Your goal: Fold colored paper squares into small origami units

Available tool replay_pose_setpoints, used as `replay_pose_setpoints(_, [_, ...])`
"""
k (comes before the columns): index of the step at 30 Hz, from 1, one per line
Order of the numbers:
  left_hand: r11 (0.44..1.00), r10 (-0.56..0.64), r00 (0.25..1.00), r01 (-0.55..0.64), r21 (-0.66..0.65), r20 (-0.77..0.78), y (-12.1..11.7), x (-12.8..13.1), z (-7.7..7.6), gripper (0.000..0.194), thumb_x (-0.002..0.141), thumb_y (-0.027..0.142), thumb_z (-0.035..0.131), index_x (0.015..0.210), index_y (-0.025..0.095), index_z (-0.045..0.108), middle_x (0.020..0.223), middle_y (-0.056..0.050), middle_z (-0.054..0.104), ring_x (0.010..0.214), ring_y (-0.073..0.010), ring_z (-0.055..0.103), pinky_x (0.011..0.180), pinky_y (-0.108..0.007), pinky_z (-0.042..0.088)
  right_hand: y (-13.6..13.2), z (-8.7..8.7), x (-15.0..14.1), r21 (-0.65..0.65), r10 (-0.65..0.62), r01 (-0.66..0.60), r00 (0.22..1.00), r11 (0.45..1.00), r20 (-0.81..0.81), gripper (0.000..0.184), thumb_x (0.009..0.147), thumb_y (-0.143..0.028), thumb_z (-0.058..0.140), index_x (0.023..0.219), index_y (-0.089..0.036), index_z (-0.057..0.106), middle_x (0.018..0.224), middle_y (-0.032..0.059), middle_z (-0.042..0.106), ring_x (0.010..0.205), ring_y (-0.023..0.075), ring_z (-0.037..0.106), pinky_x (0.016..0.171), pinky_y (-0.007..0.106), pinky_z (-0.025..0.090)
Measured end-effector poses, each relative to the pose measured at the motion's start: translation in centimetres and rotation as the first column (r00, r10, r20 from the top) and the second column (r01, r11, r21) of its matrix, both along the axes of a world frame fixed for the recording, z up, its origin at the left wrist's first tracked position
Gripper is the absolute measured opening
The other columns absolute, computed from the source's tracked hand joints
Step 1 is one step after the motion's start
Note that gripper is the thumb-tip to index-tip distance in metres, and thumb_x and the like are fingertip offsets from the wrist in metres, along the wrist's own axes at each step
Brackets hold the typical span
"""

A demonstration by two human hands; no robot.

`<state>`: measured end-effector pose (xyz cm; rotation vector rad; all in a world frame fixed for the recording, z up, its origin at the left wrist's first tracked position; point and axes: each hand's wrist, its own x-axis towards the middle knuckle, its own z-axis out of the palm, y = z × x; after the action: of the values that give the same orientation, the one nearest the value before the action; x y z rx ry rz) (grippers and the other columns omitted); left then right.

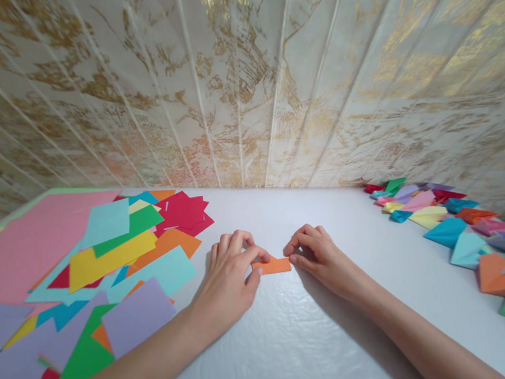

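A small piece of folded orange paper [276, 266] lies on the white table in front of me, a low strip with a peak on its upper edge. My left hand [232, 271] grips its left end between thumb and index finger, the other fingers curled above. At the right end, the thumb and index finger of my right hand [317, 255] close on the paper's corner. Those fingertips partly cover both ends of the strip.
Loose coloured paper sheets [140, 324] overlap on the left, with a large pink sheet [35, 244] behind them. Several folded paper pieces [464, 247] line the table's right side. A patterned curtain [240, 81] hangs along the back edge of the white table [270, 345].
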<state>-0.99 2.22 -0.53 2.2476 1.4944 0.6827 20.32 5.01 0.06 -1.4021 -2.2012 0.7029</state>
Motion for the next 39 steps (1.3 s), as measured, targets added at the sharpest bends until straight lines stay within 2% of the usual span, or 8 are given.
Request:
replay_pose_setpoints(4, [1.0, 0.017, 1.0, -0.017, 0.019, 0.001, 0.0, 0.1, -0.2, 0.022, 0.089, 0.01, 0.057, 0.097, 0.027, 0.067, 0.114, -0.004, 0.052, 0.104, -0.0268, 0.046, 0.09, -0.047, 0.04, -0.6, -0.2, -1.3, 0.056, 0.004, 0.0, 0.998, 0.998, -0.065, 0.004, 0.093, -0.025, 0.065, 0.096, -0.022, 0.063, 0.099, 0.0052, 0.061, 0.095, 0.0251, 0.051, 0.087, 0.043, 0.041])
replay_pose_setpoints(7, [0.999, 0.014, 1.0, -0.014, 0.03, -0.005, 0.0, 0.1, -0.2, 0.019, 0.089, 0.011, 0.06, 0.098, 0.027, 0.067, 0.113, -0.004, 0.053, 0.105, -0.027, 0.046, 0.09, -0.047, 0.041, -0.9, -0.5, -2.7, 0.107, 0.0, 0.0, 1.0, 0.994, 0.003, 0.02, 0.087, -0.035, 0.074, 0.096, -0.022, 0.061, 0.102, 0.006, 0.062, 0.094, 0.0262, 0.052, 0.084, 0.042, 0.041])
replay_pose_setpoints(13, [1.0, 0.001, 1.0, -0.001, 0.007, -0.004, 0.1, 0.0, -0.1, 0.025, 0.088, 0.008, 0.059, 0.1, 0.028, 0.068, 0.113, -0.003, 0.053, 0.106, -0.0272, 0.047, 0.09, -0.047, 0.041, -0.4, -0.3, -2.1, 0.035, 0.005, -0.008, 0.997, 0.999, 0.082, 0.022, 0.083, -0.016, 0.071, 0.102, -0.021, 0.06, 0.104, 0.0058, 0.061, 0.097, 0.0261, 0.05, 0.086, 0.041, 0.039])
replay_pose_setpoints(19, [1.0, -0.017, 1.0, 0.017, -0.012, 0.007, -0.2, -0.5, 0.0, 0.037, 0.088, 0.001, 0.055, 0.106, 0.031, 0.069, 0.114, -0.002, 0.057, 0.108, -0.0258, 0.047, 0.092, -0.047, 0.041, 0.2, -0.4, 0.7, 0.014, -0.007, 0.006, 0.996, 1.0, 0.087, 0.024, 0.082, -0.013, 0.068, 0.103, -0.023, 0.062, 0.101, 0.005, 0.06, 0.095, 0.0253, 0.05, 0.086, 0.043, 0.039])
replay_pose_setpoints(23, [0.996, -0.076, 0.997, 0.077, 0.046, -0.024, -0.1, -0.9, 0.1, 0.024, 0.088, 0.015, 0.069, 0.106, 0.031, 0.07, 0.111, -0.001, 0.061, 0.105, -0.0255, 0.05, 0.088, -0.044, 0.042, 0.0, -0.1, 0.8, 0.011, 0.035, -0.035, 0.999, 0.999, -0.011, 0.022, 0.086, -0.011, 0.063, 0.104, -0.023, 0.06, 0.099, 0.0037, 0.061, 0.093, 0.0227, 0.053, 0.085, 0.04, 0.043])
replay_pose_setpoints(26, [0.979, -0.144, 0.986, 0.154, 0.132, -0.079, 0.2, -0.9, 0.3, 0.014, 0.09, 0.017, 0.069, 0.101, 0.027, 0.07, 0.105, 0.0, 0.065, 0.101, -0.0237, 0.052, 0.084, -0.04, 0.042, -0.7, 0.4, -0.2, 0.003, 0.122, -0.122, 0.984, 0.992, -0.13, 0.021, 0.088, -0.006, 0.056, 0.101, -0.022, 0.059, 0.097, 0.0032, 0.062, 0.091, 0.0198, 0.057, 0.083, 0.035, 0.048])
replay_pose_setpoints(32, [0.943, -0.181, 0.966, 0.224, 0.248, -0.186, 0.5, -0.8, 0.6, 0.005, 0.091, 0.02, 0.07, 0.095, 0.021, 0.068, 0.1, -0.001, 0.069, 0.097, -0.0232, 0.055, 0.082, -0.039, 0.041, -1.5, 0.6, -1.6, 0.144, 0.171, -0.177, 0.984, 0.974, 0.049, 0.021, 0.084, -0.003, 0.066, 0.097, -0.02, 0.064, 0.099, 0.0063, 0.065, 0.094, 0.0225, 0.061, 0.084, 0.036, 0.052])
replay_pose_setpoints(39, [0.911, -0.178, 0.941, 0.268, 0.313, -0.289, 0.5, -0.5, 0.7, 0.008, 0.096, 0.016, 0.061, 0.091, 0.017, 0.066, 0.091, -0.002, 0.069, 0.088, -0.0225, 0.057, 0.078, -0.038, 0.041, -1.3, 0.3, -1.8, 0.162, 0.145, -0.155, 0.987, 0.975, 0.068, 0.018, 0.087, -0.003, 0.065, 0.095, -0.019, 0.068, 0.095, 0.0059, 0.065, 0.089, 0.0206, 0.063, 0.081, 0.032, 0.054])
